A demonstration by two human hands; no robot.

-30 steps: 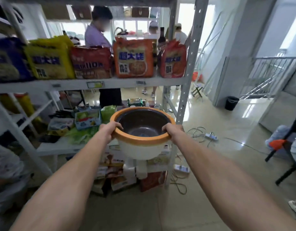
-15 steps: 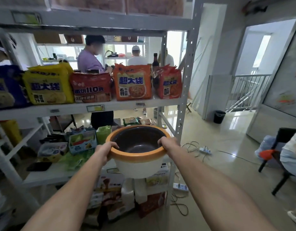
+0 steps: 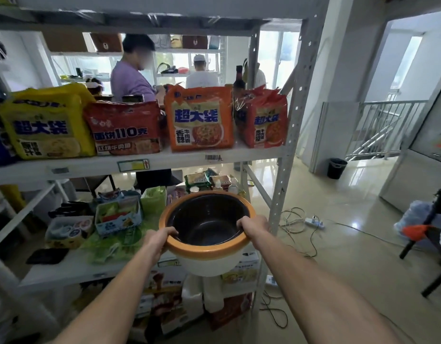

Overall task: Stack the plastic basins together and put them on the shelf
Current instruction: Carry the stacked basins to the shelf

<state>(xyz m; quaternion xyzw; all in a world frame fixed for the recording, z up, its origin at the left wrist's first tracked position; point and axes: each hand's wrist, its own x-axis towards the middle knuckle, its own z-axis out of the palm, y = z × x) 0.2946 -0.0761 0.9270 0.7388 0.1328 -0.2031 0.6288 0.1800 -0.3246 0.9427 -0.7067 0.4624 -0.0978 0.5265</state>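
I hold a stack of plastic basins (image 3: 207,259) in front of me: a dark basin nested in an orange-rimmed one, with a white one outermost. My left hand (image 3: 160,238) grips the rim on the left, and my right hand (image 3: 254,225) grips it on the right. The stack hangs level in the air at the right end of the white metal shelf (image 3: 65,271), just above its middle board and close to the right upright post (image 3: 280,194).
Snack boxes and green packets crowd the middle board to the left. Noodle packs (image 3: 198,117) fill the board above. Boxes sit on the bottom level. Cables and a power strip (image 3: 313,222) lie on the floor at right. People stand behind the shelf.
My view has tilted upward and drawn closer to the shelf. The basin stack, still held in both hands, now sits nearer the middle board and the right post.
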